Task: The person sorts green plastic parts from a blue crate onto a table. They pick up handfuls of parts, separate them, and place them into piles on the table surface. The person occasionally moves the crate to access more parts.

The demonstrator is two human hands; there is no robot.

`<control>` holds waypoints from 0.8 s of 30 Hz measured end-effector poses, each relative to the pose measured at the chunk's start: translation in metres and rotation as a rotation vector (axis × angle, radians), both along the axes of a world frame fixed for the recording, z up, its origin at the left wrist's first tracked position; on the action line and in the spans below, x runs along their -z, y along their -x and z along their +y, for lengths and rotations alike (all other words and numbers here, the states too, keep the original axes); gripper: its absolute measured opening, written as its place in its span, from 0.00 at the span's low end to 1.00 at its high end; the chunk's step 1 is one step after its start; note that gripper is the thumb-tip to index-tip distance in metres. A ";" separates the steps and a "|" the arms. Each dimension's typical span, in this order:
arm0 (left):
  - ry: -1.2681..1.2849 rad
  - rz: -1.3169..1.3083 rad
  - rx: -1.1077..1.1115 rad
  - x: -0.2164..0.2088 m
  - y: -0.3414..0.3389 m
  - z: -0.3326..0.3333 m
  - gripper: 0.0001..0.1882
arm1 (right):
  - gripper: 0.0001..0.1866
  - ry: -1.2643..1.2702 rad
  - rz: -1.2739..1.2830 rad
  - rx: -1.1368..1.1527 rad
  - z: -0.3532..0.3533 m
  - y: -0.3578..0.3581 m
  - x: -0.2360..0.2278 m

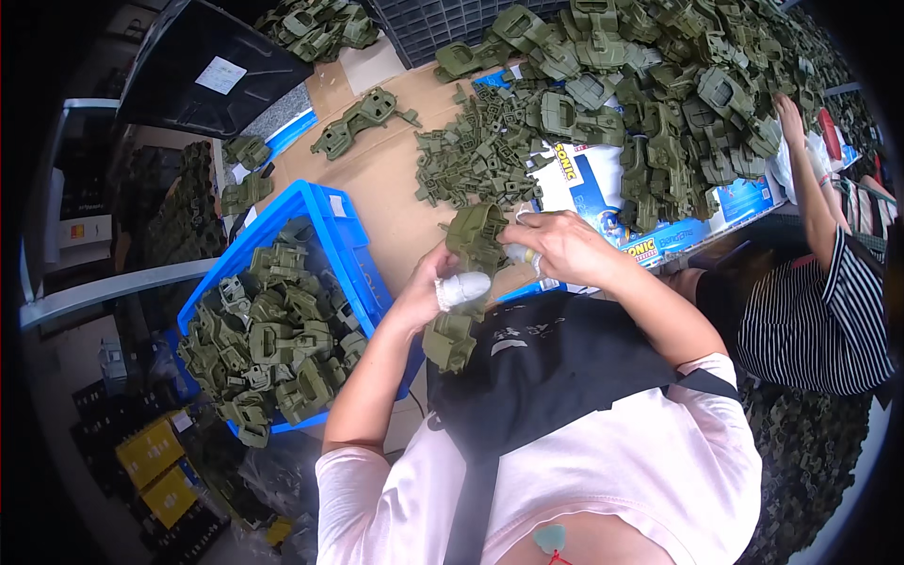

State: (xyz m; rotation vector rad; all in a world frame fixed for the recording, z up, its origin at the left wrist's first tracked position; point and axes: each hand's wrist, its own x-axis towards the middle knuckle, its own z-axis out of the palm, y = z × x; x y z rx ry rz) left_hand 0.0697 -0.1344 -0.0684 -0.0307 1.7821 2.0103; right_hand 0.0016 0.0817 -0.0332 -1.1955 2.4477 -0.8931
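My left hand (428,290) is closed round a long olive-green moulded plastic part (476,229), which looks like a toy vehicle body. Its lower end hangs below the hand, in front of my dark apron. A white cover wraps the left thumb. From the right, my right hand (562,247) meets the part's upper end with pinched fingers, also wearing pale finger covers. What lies between those fingertips is hidden. Just beyond my hands, small green plastic pieces (480,151) lie heaped on the cardboard-covered table (386,184).
A blue crate (353,250) of similar green bodies stands at my left. One green body (363,122) lies alone on the cardboard. Large green parts (659,104) are piled at the far right, over printed cartons (744,200). A co-worker in a striped top (815,320) reaches into that pile.
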 end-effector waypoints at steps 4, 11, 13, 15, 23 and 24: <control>0.020 -0.092 0.022 -0.005 -0.002 0.002 0.29 | 0.20 0.111 -0.036 -0.033 0.003 -0.002 0.023; 0.083 0.006 0.116 0.004 -0.022 -0.001 0.28 | 0.21 0.306 -0.117 -0.047 0.001 -0.028 0.074; 0.063 -0.033 0.099 0.008 -0.026 0.001 0.28 | 0.23 0.275 -0.160 -0.031 -0.002 -0.034 0.074; 0.079 -0.078 0.132 0.015 -0.023 -0.002 0.27 | 0.27 0.169 -0.193 -0.057 0.001 -0.028 0.071; -0.156 -0.408 -0.479 0.022 -0.003 -0.023 0.25 | 0.14 -0.072 0.496 0.498 0.039 0.082 0.185; -0.192 -0.415 -0.490 0.022 -0.005 -0.023 0.26 | 0.13 -0.174 0.440 0.451 0.036 0.087 0.197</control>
